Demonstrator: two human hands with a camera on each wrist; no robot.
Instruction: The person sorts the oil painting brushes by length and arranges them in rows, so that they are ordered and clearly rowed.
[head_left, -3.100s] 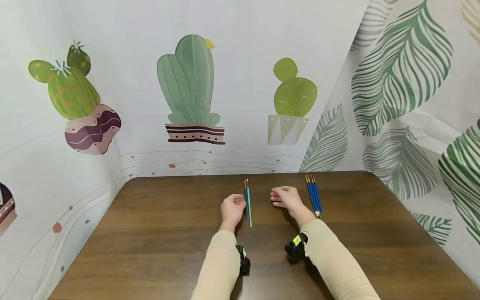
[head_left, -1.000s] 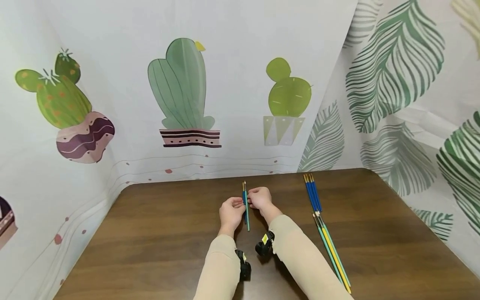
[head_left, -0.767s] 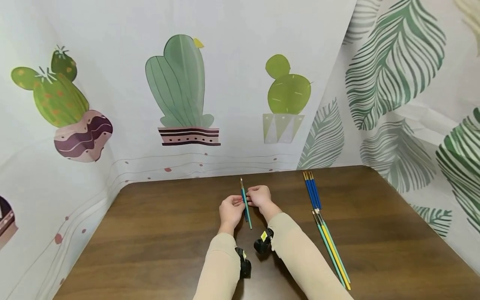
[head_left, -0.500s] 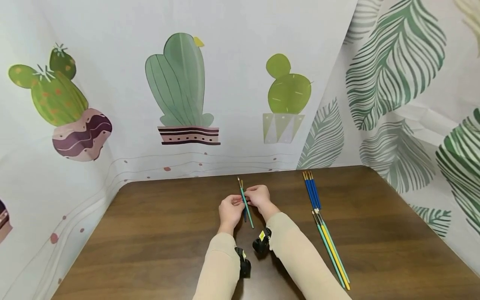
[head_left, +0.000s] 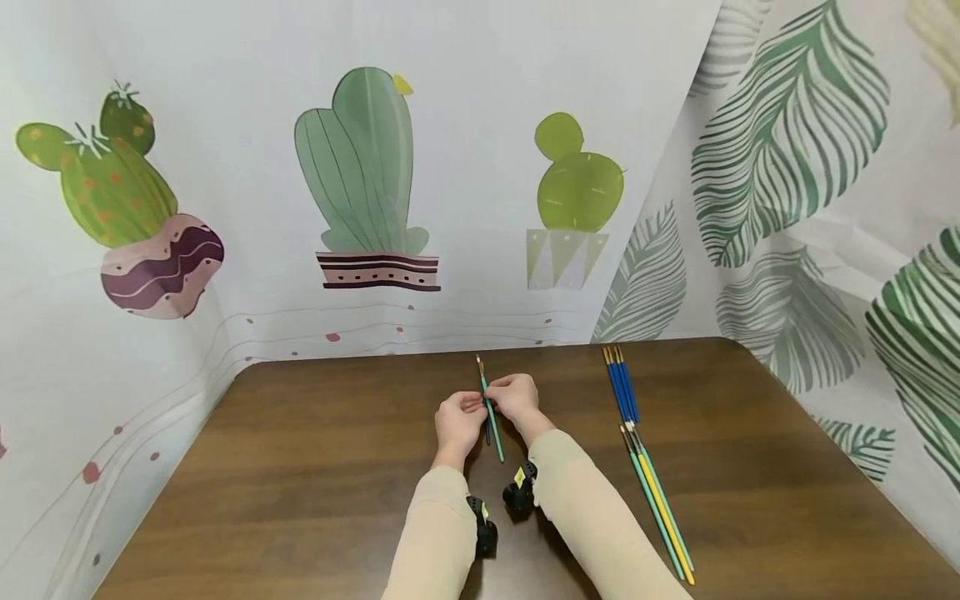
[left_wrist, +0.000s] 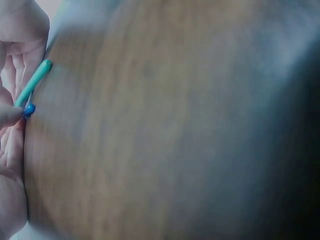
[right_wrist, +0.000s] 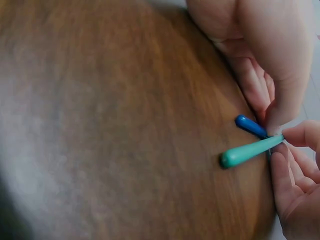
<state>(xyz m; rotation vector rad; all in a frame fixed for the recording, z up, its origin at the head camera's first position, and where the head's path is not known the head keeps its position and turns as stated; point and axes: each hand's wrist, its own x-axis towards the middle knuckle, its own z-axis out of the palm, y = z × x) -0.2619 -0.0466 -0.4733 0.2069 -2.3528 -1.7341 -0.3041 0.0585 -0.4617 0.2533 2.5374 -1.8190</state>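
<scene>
Near the back of the table, my left hand (head_left: 459, 421) pinches a blue paintbrush (right_wrist: 251, 126) between thumb and fingers. Facing it, my right hand (head_left: 515, 396) pinches a teal paintbrush (head_left: 497, 439). The teal brush leans across the blue one, its tip pointing back and left. In the right wrist view the two handles cross at the fingertips, and their rounded ends point out over the wood. The left wrist view also shows the teal handle (left_wrist: 35, 82) and the end of the blue handle (left_wrist: 29, 109) beside my left thumb. Fingers hide the brushes' middles.
On the right of the brown table (head_left: 315, 492), several blue paintbrushes (head_left: 622, 387) lie side by side. In front of them lie a yellow paintbrush (head_left: 663, 517) and two teal paintbrushes. A patterned cloth (head_left: 480, 167) hangs behind the back edge.
My right hand has come left from beside the blue row to the brushes at my left hand. The teal brush has swung from alongside the blue one to a slant across it.
</scene>
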